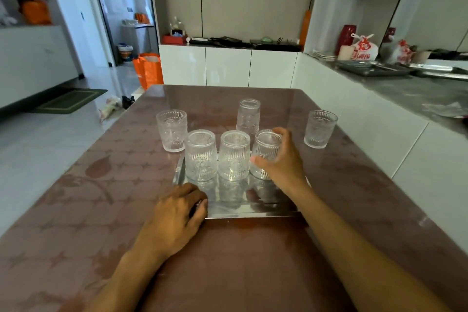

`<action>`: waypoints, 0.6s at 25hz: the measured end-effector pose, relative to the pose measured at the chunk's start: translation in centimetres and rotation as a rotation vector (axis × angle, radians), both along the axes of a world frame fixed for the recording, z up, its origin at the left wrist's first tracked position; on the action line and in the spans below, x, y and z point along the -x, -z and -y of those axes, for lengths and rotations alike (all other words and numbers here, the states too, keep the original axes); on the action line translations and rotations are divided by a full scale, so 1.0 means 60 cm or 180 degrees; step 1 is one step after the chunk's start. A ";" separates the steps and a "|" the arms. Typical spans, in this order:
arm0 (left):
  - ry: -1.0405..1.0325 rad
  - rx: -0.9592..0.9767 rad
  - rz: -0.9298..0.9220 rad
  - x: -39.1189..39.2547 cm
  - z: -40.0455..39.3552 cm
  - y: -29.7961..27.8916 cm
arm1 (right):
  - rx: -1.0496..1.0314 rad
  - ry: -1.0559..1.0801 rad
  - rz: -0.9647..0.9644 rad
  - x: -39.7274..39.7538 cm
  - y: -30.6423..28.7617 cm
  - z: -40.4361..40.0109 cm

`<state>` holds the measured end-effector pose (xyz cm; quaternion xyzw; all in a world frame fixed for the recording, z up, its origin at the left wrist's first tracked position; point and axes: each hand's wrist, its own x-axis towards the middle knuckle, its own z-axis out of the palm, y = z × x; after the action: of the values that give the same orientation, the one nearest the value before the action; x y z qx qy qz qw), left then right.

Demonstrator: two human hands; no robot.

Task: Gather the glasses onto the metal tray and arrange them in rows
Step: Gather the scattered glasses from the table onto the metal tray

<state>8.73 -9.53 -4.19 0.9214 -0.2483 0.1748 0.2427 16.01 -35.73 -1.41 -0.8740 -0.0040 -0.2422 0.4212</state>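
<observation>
A shiny metal tray lies on the brown table. Three ribbed clear glasses stand upside down in a row along its far side: a left glass, a middle glass and a right glass. My right hand is wrapped around the right glass. My left hand rests on the tray's near left corner, fingers curled over the rim. Three more glasses stand on the table off the tray: one at the left, one behind the row, one at the right.
The table has a glossy patterned cover. A white counter with a steel top runs along the right, holding trays and bags. An orange bag stands on the floor beyond the far left corner.
</observation>
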 end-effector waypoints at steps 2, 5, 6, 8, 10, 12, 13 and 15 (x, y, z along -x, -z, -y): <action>-0.0037 0.0036 -0.0033 -0.003 -0.001 0.000 | 0.0031 0.0006 0.0038 -0.003 0.005 0.001; -0.0014 0.0183 -0.0142 -0.004 0.002 -0.003 | 0.0001 -0.0124 -0.0054 0.000 0.011 0.008; 0.0019 0.0208 -0.0192 -0.003 0.002 -0.004 | -0.0101 -0.0230 -0.0124 0.002 0.013 0.013; -0.0102 0.0152 -0.0144 -0.001 0.001 -0.002 | -0.0413 -0.0258 -0.0135 0.011 0.015 0.028; -0.0475 0.0197 -0.0069 -0.003 -0.004 -0.002 | -0.0491 0.0093 0.0167 0.016 0.007 0.054; -0.0669 0.0368 -0.0131 -0.008 -0.004 -0.005 | -0.0125 0.0576 0.0459 0.005 -0.018 0.098; -0.0705 0.0397 -0.0165 -0.010 -0.002 -0.005 | 0.0194 0.0814 0.0461 -0.005 -0.033 0.123; -0.0721 0.0373 -0.0182 -0.013 -0.001 -0.005 | 0.1034 0.1090 -0.0003 -0.032 -0.055 0.170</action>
<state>9.53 -9.49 -3.91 0.9324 -0.1250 0.1888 0.2818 17.96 -45.91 1.89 -0.9184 0.1056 -0.3060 0.2277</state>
